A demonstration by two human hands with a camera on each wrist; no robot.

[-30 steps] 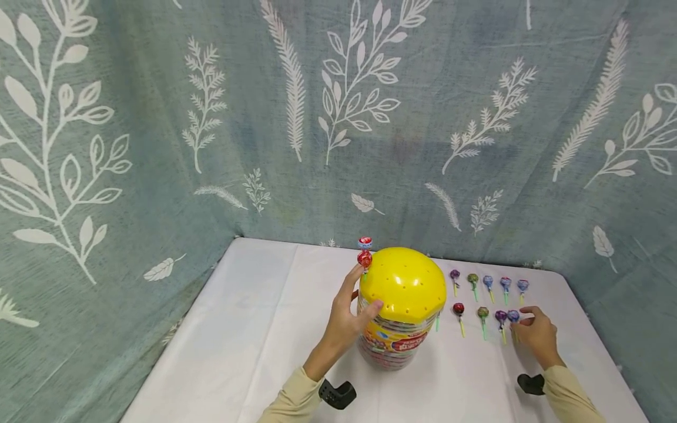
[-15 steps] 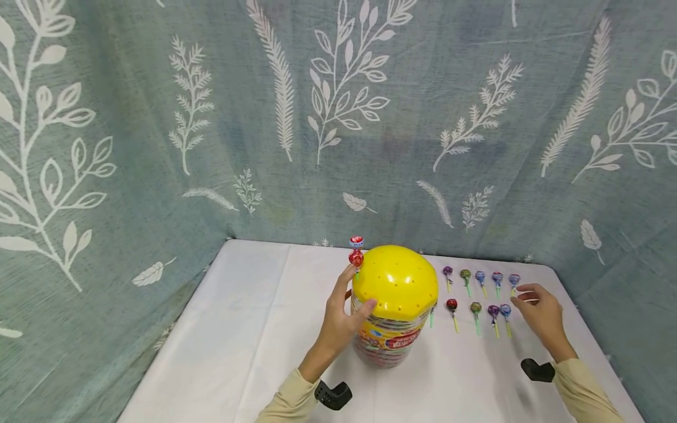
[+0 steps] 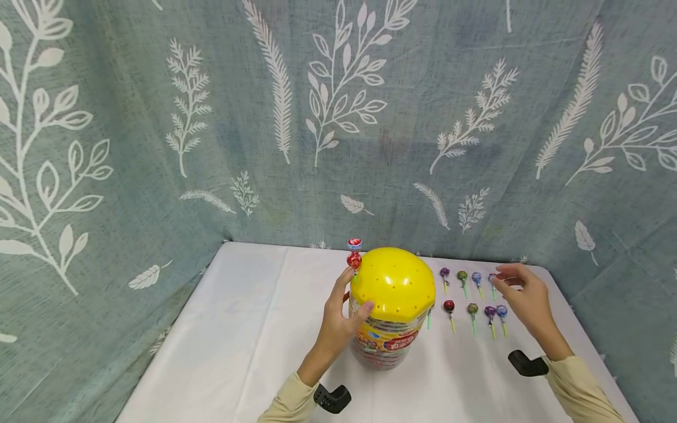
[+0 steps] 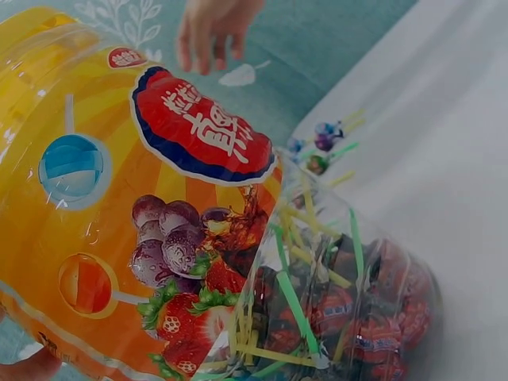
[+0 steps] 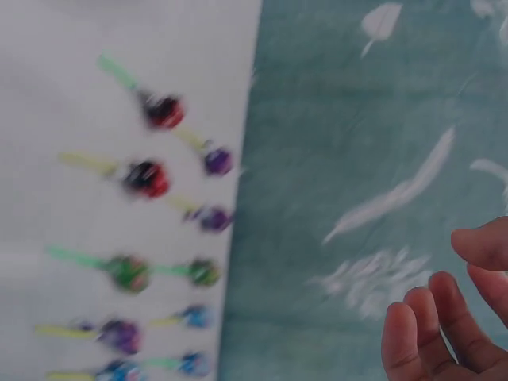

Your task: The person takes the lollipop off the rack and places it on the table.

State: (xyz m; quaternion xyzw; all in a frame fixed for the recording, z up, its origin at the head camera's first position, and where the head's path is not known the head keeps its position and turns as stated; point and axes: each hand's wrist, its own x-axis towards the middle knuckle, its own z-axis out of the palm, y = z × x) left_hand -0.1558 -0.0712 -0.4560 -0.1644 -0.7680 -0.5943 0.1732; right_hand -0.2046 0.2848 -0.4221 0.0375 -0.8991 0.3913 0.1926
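Note:
A clear plastic candy jar (image 3: 391, 341) with a yellow dome lid (image 3: 395, 285) full of small holes stands mid-table. My left hand (image 3: 338, 323) grips its left side, thumb on the lid's front. Two red-topped lollipops (image 3: 354, 260) stick up at the lid's left edge, by my left fingertips. In the left wrist view, wrapped sweets and sticks (image 4: 333, 309) show through the jar's lower part. Over the right end of the back row of lollipops (image 3: 477, 279) hovers my right hand (image 3: 526, 296), fingers loosely bent and apart from the thumb, with nothing visible between them.
A front row of lollipops (image 3: 472, 309) lies parallel to the back row, right of the jar. The white-covered table (image 3: 264, 346) meets a patterned teal curtain (image 3: 296, 194) at the back. Black wrist devices (image 3: 332, 399) sit at both cuffs.
My right hand has moved from the front row's right end up to the back row, then leftward along it. The left hand stays on the jar. The head view has shifted slightly.

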